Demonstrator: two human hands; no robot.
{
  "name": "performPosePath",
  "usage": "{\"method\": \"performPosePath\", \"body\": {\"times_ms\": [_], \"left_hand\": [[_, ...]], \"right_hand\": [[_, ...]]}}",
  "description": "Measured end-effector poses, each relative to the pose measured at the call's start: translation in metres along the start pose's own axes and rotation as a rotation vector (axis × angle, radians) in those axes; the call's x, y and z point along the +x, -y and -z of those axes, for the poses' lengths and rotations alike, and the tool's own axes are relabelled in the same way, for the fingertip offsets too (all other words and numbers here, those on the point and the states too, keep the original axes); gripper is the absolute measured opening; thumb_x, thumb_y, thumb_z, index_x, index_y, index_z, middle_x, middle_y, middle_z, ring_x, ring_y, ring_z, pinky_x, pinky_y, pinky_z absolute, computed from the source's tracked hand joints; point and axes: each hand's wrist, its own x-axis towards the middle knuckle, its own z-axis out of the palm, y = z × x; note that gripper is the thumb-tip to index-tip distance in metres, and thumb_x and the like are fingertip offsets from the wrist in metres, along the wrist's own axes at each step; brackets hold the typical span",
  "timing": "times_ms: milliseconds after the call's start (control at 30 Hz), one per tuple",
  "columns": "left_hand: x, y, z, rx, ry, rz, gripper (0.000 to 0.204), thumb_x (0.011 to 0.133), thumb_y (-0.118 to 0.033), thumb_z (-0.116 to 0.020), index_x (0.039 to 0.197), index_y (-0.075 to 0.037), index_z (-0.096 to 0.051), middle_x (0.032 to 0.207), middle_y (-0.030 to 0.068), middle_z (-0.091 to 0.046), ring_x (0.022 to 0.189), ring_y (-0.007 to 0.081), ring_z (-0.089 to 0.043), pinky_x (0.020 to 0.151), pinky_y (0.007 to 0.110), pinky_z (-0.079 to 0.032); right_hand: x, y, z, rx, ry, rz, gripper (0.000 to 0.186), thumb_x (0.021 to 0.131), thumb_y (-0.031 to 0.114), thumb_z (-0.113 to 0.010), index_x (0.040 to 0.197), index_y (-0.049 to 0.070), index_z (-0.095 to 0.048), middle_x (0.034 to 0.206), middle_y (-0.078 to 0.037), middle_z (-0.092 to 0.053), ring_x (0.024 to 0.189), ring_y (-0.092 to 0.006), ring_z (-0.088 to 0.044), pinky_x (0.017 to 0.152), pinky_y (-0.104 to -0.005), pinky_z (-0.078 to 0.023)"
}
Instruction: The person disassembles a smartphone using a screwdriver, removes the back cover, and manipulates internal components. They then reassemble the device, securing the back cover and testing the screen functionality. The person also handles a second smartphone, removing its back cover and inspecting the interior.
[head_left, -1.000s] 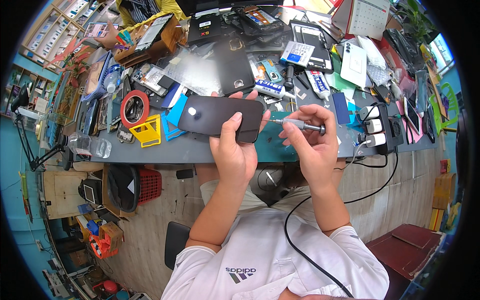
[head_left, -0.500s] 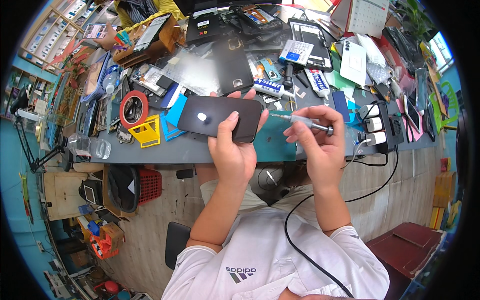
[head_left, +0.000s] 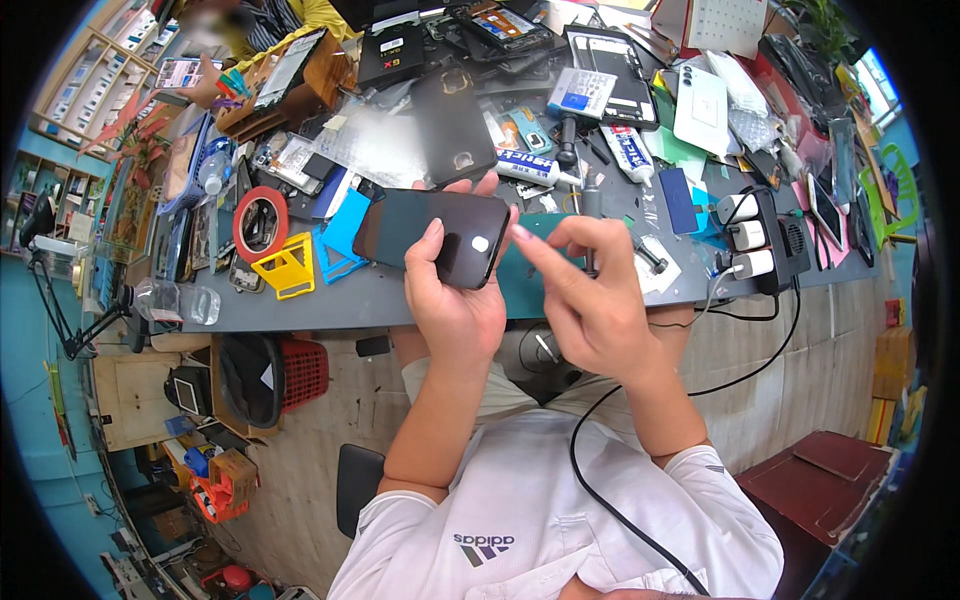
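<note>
My left hand [head_left: 457, 310] grips a black smartphone [head_left: 418, 232] above the desk edge, thumb across its face and fingers beneath. The dark glossy face is turned up and shows a bright light reflection near its right end. Close to that end is my right hand [head_left: 600, 300], with the index finger stretched toward the phone's edge and the other fingers loosely bent. Nothing shows in the right hand. A small metal screwdriver [head_left: 651, 257] lies beyond it on the desk, partly hidden by the hand. Under both hands is a green mat [head_left: 522, 262].
Yellow [head_left: 286, 268] and blue plastic frames [head_left: 340, 245] and a red tape roll [head_left: 262, 222] lie left. Glue tubes [head_left: 530, 168], phone parts and a white phone back [head_left: 702, 110] crowd the far side. A charger block [head_left: 765, 245] stands right; its black cable hangs past my right arm.
The screwdriver has left my right hand and lies on the desk. That hand has moved left toward the phone, index finger extended. The phone has shifted slightly left and its reflection has moved rightward.
</note>
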Motion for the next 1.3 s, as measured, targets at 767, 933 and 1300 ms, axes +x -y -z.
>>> {"method": "performPosePath", "body": {"times_ms": [767, 933, 1300], "left_hand": [[-0.003, -0.001, -0.006, 0.024, -0.043, -0.018, 0.06, 0.103, -0.011, -0.052, 0.159, -0.001, -0.032, 0.144, 0.0235, -0.057, 0.144, 0.0438, -0.056, 0.117, 0.062, -0.053], [-0.004, -0.001, -0.005, 0.023, -0.057, -0.012, 0.061, 0.102, -0.01, -0.053, 0.159, -0.004, -0.033, 0.143, 0.0229, -0.058, 0.144, 0.0443, -0.056, 0.116, 0.063, -0.052], [-0.003, -0.003, -0.01, 0.027, -0.042, -0.017, 0.063, 0.102, -0.01, -0.053, 0.16, -0.004, -0.029, 0.145, 0.0223, -0.055, 0.144, 0.0447, -0.056, 0.117, 0.062, -0.052]], "right_hand": [[0.007, -0.016, 0.013, -0.264, 0.006, -0.13, 0.02, 0.082, 0.001, -0.085, 0.101, 0.003, -0.08, 0.119, -0.009, -0.064, 0.097, -0.0265, -0.057, 0.084, -0.0384, -0.051], [0.011, -0.015, 0.011, -0.396, -0.024, -0.115, 0.017, 0.081, 0.002, -0.084, 0.097, 0.003, -0.078, 0.118, -0.008, -0.065, 0.097, -0.0297, -0.059, 0.083, -0.0418, -0.05], [0.016, -0.006, 0.003, -0.506, 0.03, -0.049, 0.013, 0.08, 0.002, -0.077, 0.092, 0.0, -0.071, 0.119, -0.008, -0.064, 0.098, -0.0301, -0.058, 0.081, -0.0427, -0.047]]}}
